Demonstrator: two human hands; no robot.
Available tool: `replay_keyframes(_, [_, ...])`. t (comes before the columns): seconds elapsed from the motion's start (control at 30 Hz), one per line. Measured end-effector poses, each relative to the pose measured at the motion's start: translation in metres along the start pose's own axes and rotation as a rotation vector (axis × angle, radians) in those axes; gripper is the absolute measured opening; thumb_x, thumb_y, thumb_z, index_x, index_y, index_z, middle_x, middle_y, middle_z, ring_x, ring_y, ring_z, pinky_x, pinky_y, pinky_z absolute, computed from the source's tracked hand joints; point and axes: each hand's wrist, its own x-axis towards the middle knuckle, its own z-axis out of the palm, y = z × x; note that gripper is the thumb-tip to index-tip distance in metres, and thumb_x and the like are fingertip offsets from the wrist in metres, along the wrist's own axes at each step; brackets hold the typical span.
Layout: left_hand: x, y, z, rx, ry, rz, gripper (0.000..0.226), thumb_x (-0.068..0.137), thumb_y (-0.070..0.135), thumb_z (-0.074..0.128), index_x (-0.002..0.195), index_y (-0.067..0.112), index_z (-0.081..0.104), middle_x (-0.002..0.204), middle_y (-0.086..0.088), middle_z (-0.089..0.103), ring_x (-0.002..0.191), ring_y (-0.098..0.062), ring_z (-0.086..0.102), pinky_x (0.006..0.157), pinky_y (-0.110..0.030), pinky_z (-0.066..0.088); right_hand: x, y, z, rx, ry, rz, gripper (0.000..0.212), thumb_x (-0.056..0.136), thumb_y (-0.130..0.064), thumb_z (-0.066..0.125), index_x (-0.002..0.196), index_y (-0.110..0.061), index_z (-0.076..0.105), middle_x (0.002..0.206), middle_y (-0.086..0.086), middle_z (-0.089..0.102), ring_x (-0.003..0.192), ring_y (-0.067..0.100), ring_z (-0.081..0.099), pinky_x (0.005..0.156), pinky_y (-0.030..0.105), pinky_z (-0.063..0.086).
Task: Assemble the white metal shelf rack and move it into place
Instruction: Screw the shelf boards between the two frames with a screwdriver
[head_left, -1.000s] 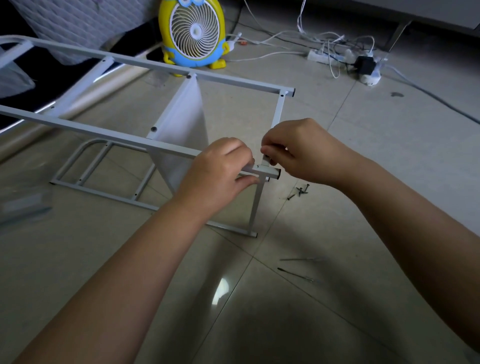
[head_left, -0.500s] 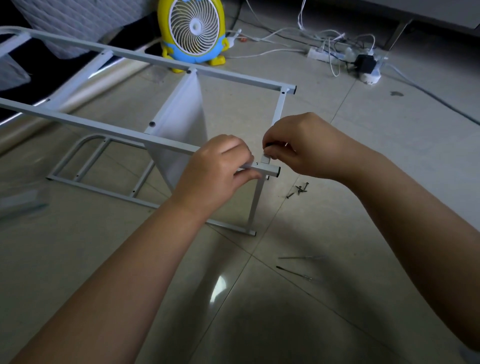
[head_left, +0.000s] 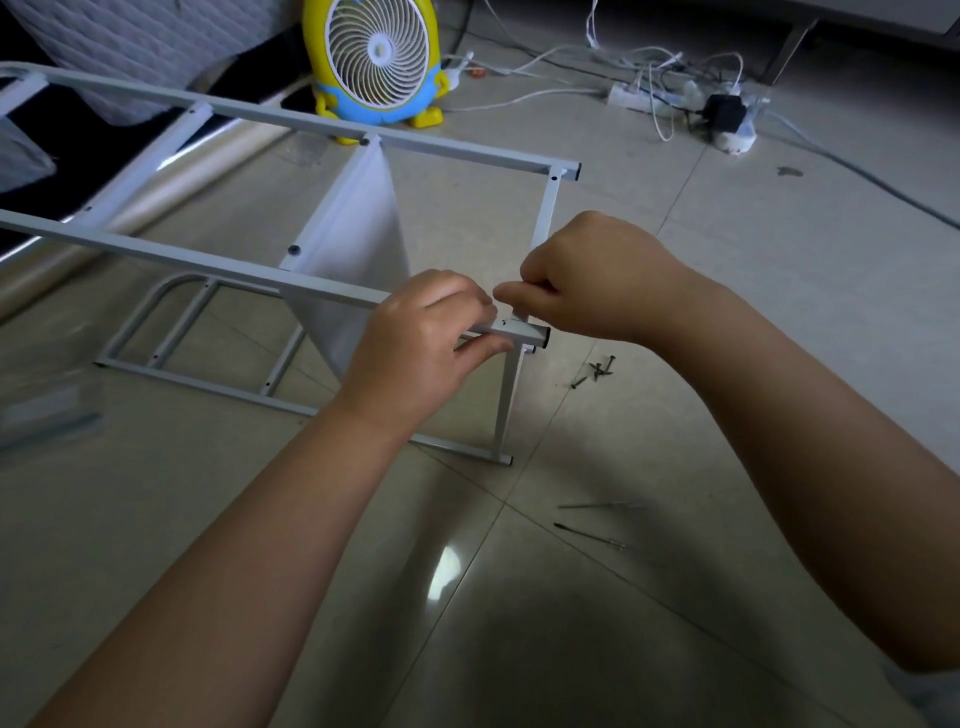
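The white metal shelf rack (head_left: 156, 254) lies on its side on the tiled floor, with a white shelf panel (head_left: 358, 234) fixed between its two long rails. My left hand (head_left: 421, 338) grips the near rail just short of its end cap (head_left: 540, 335). My right hand (head_left: 587, 280) is curled above that corner joint and pinches something small there; what it pinches is hidden by the fingers. A crossbar (head_left: 548, 223) runs from this corner to the far rail.
Loose dark screws (head_left: 595, 370) lie on the floor right of the corner. Two thin tools (head_left: 589, 535) lie nearer me. A yellow and blue fan (head_left: 379, 57) stands at the back, with a power strip and cables (head_left: 675, 93) to its right. A mattress edge (head_left: 130, 47) is back left.
My right hand has shifted slightly at the corner joint, its fingers working over the same spot. The left hand keeps its grip on the rail.
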Motion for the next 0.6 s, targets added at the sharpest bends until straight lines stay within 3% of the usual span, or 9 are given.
replay_keyframes(0.1, [0.001, 0.001, 0.0, -0.004, 0.003, -0.007, 0.031, 0.074, 0.026, 0.065, 0.072, -0.005, 0.068, 0.074, -0.016, 0.066, 0.075, -0.014, 0.052, 0.064, -0.029, 0.044, -0.009, 0.01, -0.01, 0.103, 0.001, -0.055, 0.035, 0.085, -0.046, 0.051, 0.069, -0.016, 0.057, 0.061, -0.005, 0.046, 0.055, 0.008, 0.041, 0.061, 0.03, 0.039])
replay_keyframes(0.17, [0.001, 0.001, 0.001, 0.008, -0.006, -0.002, 0.032, 0.074, 0.026, 0.065, 0.072, -0.005, 0.069, 0.074, -0.016, 0.066, 0.076, -0.013, 0.051, 0.065, -0.027, 0.044, -0.014, 0.016, -0.015, 0.228, 0.061, -0.155, 0.025, 0.086, -0.029, 0.059, 0.103, -0.012, 0.065, 0.082, -0.006, 0.056, 0.072, 0.009, 0.053, 0.068, 0.023, 0.043])
replay_keyframes(0.2, [0.001, 0.001, 0.001, 0.014, -0.009, 0.001, 0.031, 0.074, 0.026, 0.064, 0.072, -0.005, 0.069, 0.074, -0.016, 0.066, 0.076, -0.013, 0.051, 0.066, -0.027, 0.044, -0.014, 0.018, -0.015, 0.252, 0.089, -0.199, 0.026, 0.087, -0.021, 0.059, 0.109, -0.009, 0.065, 0.088, -0.002, 0.06, 0.077, 0.01, 0.055, 0.069, 0.019, 0.042])
replay_keyframes(0.3, [0.001, 0.001, 0.002, 0.009, 0.008, -0.003, 0.03, 0.073, 0.025, 0.066, 0.071, -0.004, 0.069, 0.074, -0.015, 0.066, 0.076, -0.013, 0.052, 0.066, -0.028, 0.045, -0.012, 0.015, -0.012, 0.225, 0.112, -0.264, 0.031, 0.077, -0.016, 0.053, 0.098, -0.003, 0.072, 0.09, 0.011, 0.069, 0.073, 0.014, 0.058, 0.068, 0.017, 0.039])
replay_keyframes(0.37, [0.001, 0.001, 0.003, 0.005, 0.021, -0.004, 0.03, 0.073, 0.025, 0.067, 0.071, -0.004, 0.069, 0.074, -0.015, 0.066, 0.076, -0.014, 0.052, 0.065, -0.03, 0.044, -0.009, 0.012, -0.01, 0.202, 0.101, -0.27, 0.03, 0.076, -0.015, 0.052, 0.093, -0.001, 0.073, 0.087, 0.015, 0.069, 0.074, 0.022, 0.061, 0.067, 0.024, 0.041])
replay_keyframes(0.5, [0.0, 0.001, 0.003, 0.004, 0.018, -0.005, 0.029, 0.073, 0.025, 0.066, 0.072, -0.004, 0.069, 0.074, -0.016, 0.066, 0.076, -0.014, 0.052, 0.065, -0.031, 0.044, -0.005, 0.01, -0.011, 0.093, 0.05, -0.233, 0.023, 0.091, -0.011, 0.051, 0.104, -0.002, 0.068, 0.099, 0.014, 0.065, 0.093, 0.027, 0.059, 0.079, 0.03, 0.041])
replay_keyframes(0.6, [0.0, 0.0, 0.003, -0.002, 0.009, -0.015, 0.03, 0.073, 0.026, 0.066, 0.072, -0.004, 0.069, 0.074, -0.016, 0.066, 0.076, -0.014, 0.052, 0.065, -0.031, 0.044, -0.005, 0.007, -0.007, 0.04, 0.011, -0.186, 0.024, 0.094, -0.014, 0.046, 0.106, -0.003, 0.064, 0.103, 0.013, 0.062, 0.096, 0.026, 0.056, 0.084, 0.033, 0.043])
